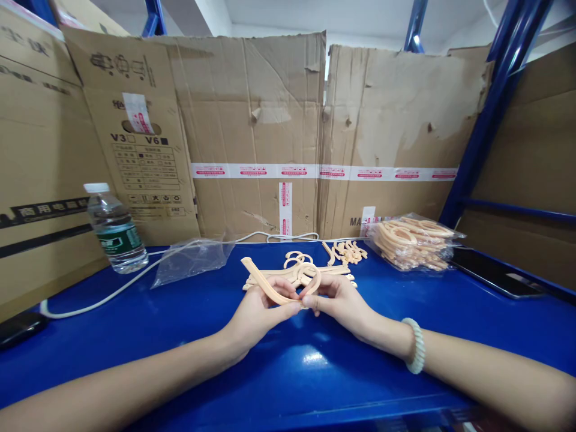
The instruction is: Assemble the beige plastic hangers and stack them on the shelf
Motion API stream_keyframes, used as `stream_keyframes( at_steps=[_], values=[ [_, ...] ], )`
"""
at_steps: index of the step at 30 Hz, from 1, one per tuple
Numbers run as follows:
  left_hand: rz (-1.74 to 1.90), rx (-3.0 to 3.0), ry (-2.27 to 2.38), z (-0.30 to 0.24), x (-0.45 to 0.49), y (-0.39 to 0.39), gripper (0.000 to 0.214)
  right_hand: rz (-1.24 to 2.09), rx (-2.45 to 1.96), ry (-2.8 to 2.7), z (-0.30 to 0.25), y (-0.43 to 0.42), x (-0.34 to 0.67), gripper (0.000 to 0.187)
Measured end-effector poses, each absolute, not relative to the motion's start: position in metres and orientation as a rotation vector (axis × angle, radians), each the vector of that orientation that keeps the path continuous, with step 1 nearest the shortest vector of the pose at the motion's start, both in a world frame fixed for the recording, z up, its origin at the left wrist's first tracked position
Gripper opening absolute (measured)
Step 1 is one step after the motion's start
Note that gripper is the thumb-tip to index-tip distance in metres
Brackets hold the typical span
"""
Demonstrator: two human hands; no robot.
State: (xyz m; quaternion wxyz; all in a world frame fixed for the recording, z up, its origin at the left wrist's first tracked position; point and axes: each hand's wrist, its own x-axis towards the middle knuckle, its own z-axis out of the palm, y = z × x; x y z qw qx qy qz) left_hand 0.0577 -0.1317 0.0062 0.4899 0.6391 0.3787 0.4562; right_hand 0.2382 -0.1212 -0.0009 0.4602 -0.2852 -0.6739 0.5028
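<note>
Between both hands, just above the blue table, is a pale wooden curved strip (265, 287). My left hand (258, 306) is closed on its lower bend, and the straight end sticks up to the left. My right hand (335, 300) pinches a curled, ring-like wooden piece (318, 277) where it meets the strip. Whether the two are one piece or separate cannot be told, as the fingertips cover the meeting point. Behind the hands lie several long wooden strips (342, 270) and some curved wooden pieces (292, 258).
Small wooden pieces (353, 252) lie in a pile farther back, beside a plastic bag of wooden parts (411, 240). A phone (495, 273) is at right, a water bottle (117, 234) and a clear plastic bag (193, 261) at left. A white cable (112, 294) crosses the blue table (180, 318). Cardboard (252, 120) walls the back.
</note>
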Motion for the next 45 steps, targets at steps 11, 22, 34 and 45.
stream_keyframes(
  at_steps=[11,22,34,45],
  values=[
    [1.061,1.38,0.897,0.005,0.056,-0.13,0.018,-0.209,-1.049,-2.422,0.034,-0.049,0.317,0.018],
    [1.109,1.286,0.889,0.006,0.057,-0.129,0.019,-0.401,-1.198,-2.599,0.021,-0.026,0.321,0.022],
    [1.119,1.13,0.871,0.009,0.058,-0.132,0.029,-0.058,-1.059,-2.258,0.019,-0.034,0.316,0.017],
    [1.093,1.139,0.764,0.01,0.057,-0.131,0.019,0.867,-0.722,-1.496,0.03,-0.086,0.276,0.021]
  ],
)
